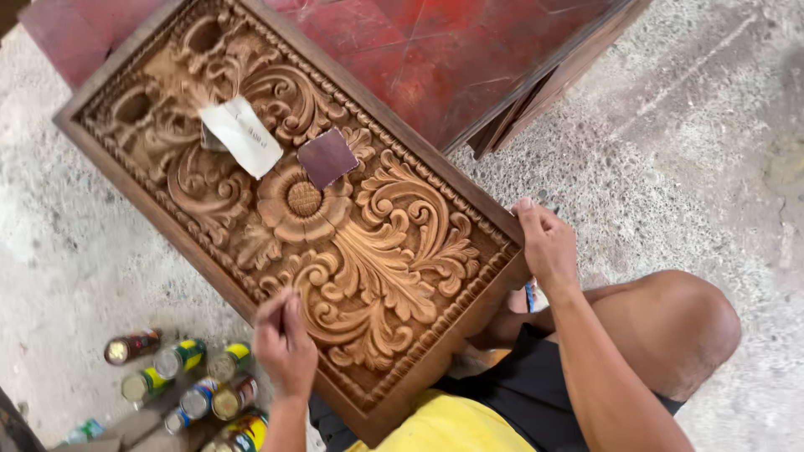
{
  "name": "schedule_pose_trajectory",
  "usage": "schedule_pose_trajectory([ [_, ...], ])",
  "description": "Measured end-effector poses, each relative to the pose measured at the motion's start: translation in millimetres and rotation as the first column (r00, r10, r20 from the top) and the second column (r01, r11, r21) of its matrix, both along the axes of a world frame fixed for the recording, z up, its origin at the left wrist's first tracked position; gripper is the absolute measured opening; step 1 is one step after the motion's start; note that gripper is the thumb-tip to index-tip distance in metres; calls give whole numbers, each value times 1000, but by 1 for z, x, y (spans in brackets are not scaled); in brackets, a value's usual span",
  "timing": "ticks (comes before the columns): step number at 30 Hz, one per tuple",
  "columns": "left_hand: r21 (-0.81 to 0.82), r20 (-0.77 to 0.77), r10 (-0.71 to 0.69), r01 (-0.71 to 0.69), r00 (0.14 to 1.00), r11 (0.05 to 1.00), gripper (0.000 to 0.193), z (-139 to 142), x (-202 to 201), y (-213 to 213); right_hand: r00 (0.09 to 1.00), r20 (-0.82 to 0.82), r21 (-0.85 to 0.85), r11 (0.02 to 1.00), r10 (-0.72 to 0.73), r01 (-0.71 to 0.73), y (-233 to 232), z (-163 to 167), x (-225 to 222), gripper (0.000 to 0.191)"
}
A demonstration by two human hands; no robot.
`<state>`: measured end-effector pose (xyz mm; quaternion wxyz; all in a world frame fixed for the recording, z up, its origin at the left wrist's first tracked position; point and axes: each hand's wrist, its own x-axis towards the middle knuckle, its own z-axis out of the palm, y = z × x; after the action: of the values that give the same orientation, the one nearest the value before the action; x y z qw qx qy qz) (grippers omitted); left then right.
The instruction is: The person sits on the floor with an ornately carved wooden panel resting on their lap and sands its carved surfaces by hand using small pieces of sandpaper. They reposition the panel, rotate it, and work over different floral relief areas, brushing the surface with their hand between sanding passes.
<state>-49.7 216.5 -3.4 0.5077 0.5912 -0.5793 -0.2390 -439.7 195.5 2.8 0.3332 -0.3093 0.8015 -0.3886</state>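
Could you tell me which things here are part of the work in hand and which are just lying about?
In use: carved panel, left hand pinching something small on it, right hand gripping its corner, sandpaper pieces.
Lying about: cans, red board.

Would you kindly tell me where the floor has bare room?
Bare grey concrete floor lies right of the carved wooden panel and beyond its left edge. Small bottles crowd the lower left beside the left hand.

Woodcarving workshop, I reckon: rough concrete floor (695,151), carved panel (335,226) on my lap, sandpaper scraps (327,157), finish tins (197,389), red board (435,50).
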Motion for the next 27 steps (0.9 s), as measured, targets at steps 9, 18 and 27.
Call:
schedule_pose_trajectory([
  [9,467,-166,140,-48,976,883,23,48,-3,-64,856,-351,-71,900,380,-429,-2,-7,78,69],
  [18,611,295,-266,33,918,791,32,67,-106,-104,750,-188,36,767,634,-640,-81,9,87,85],
  [27,625,350,-347,59,870,778,37,63,-108,-111,777,-197,51,798,598,-601,-77,8,81,83],
])
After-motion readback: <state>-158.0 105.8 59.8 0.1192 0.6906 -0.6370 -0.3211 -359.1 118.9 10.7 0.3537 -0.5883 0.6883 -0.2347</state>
